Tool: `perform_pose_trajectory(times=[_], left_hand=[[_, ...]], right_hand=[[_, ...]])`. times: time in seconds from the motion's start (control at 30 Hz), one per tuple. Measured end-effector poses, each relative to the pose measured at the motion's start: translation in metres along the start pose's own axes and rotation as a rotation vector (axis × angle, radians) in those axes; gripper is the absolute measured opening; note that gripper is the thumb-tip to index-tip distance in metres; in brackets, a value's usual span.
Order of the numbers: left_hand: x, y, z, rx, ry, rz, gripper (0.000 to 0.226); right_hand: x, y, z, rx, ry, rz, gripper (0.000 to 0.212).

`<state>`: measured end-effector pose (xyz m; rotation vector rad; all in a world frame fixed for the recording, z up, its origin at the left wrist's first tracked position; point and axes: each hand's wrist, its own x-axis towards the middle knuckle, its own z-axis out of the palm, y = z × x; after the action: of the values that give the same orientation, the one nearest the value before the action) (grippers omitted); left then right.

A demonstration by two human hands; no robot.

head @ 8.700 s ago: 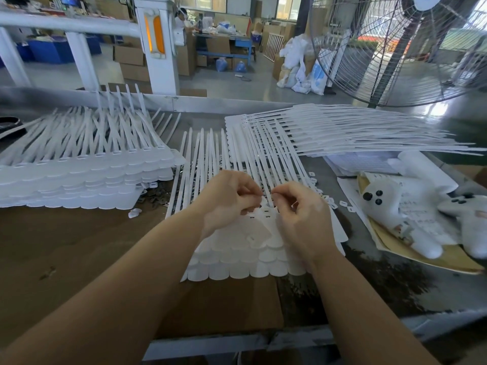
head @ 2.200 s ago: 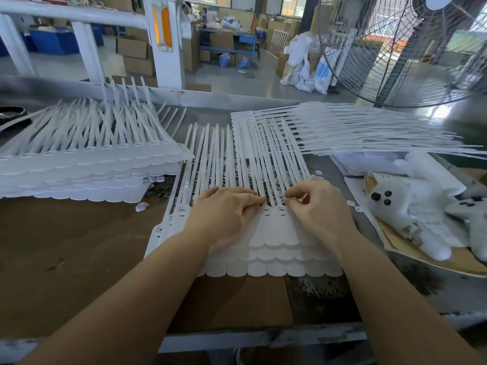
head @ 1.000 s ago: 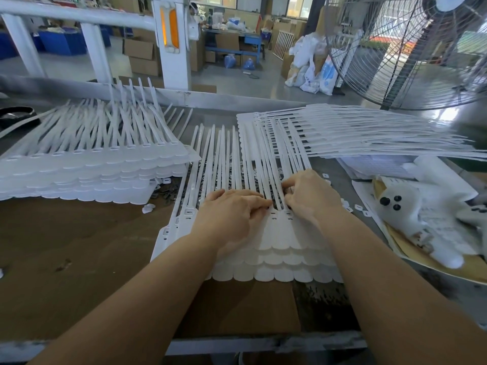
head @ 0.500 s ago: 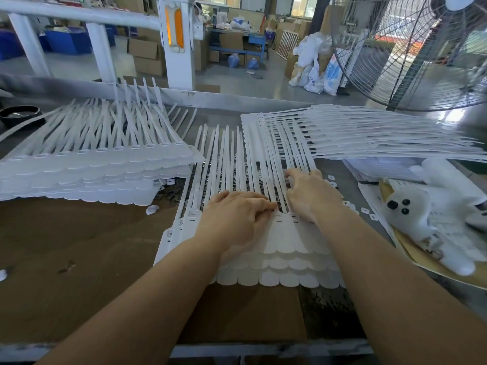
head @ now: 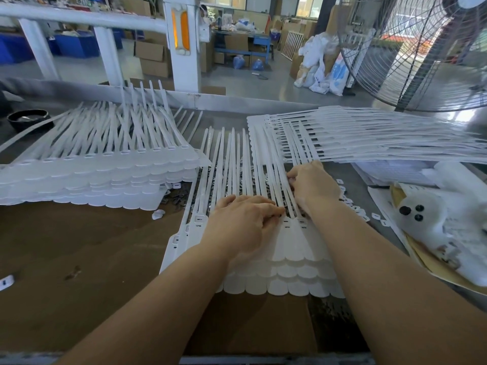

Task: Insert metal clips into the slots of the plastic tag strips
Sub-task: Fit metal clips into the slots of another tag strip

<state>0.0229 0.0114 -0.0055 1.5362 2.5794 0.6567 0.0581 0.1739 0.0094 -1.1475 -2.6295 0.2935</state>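
At upper right we see a fan (head: 421,48); a white post (head: 181,43) stands at top centre, with boxes (head: 152,54) on grey floor (head: 263,88) behind.

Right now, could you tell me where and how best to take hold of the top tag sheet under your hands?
I would probably grip the top tag sheet by its near edge of rounded tabs, coming from the near side. That edge is broad, flat and clear of both the left hand and right hand, while the far thin tails look floppy.
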Motion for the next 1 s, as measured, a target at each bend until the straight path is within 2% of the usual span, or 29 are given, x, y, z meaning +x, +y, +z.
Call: perform_pose_trajectory(times=[0.2, 0.47, 0.63, 0.77, 1.0], left_hand=[[0.000, -0.001, 0.000, 0.002, 0.005, 0.007, 0.034], [-0.001, -0.002, 0.001, 0.006, 0.019, 0.019, 0.035], [0.000, -0.003, 0.003, 0.005, 0.040, 0.024, 0.036], [0.000, -0.004, 0.005, 0.008, 0.038, 0.020, 0.035], [0.001, -0.003, 0.004, 0.001, 0.029, 0.007, 0.035]], right_hand=[[0.003, 0.004, -0.001, 0.138, 0.046, -0.017, 0.012], [-0.008, 0.006, -0.012, 0.265, 0.157, -0.024, 0.010], [-0.046, 0.012, -0.033, 0.364, 0.015, -0.159, 0.002], [-0.075, 0.020, -0.044, 0.279, -0.136, -0.278, 0.007], [-0.090, 0.028, -0.046, 0.314, -0.068, -0.318, 0.011]])
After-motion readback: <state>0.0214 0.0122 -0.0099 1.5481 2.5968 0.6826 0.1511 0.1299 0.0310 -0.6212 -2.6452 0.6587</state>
